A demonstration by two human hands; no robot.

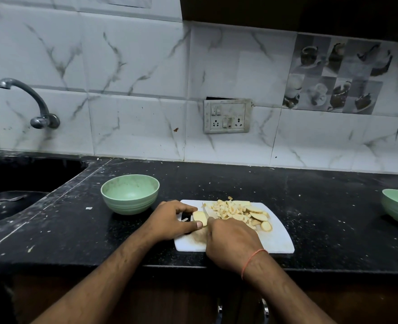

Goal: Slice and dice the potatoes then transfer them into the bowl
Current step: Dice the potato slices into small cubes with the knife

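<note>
Right hand [233, 242] gripped thin steel knife [205, 212]; left hand [171, 219] fingers pinched pale potato piece [199, 217] on white plastic cutting board [277, 242], green bowl [130, 194] beside.

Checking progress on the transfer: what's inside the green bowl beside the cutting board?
The green bowl shows only a bare, faintly smudged inside, with no potato pieces. Its near rim covers the closest part of the bottom.

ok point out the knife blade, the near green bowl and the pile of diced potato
knife blade [205, 212], head view, on the flat of the blade above the right hand
near green bowl [129, 203], head view, on its outer wall
diced potato pile [226, 208], head view, middle of the heap
</note>
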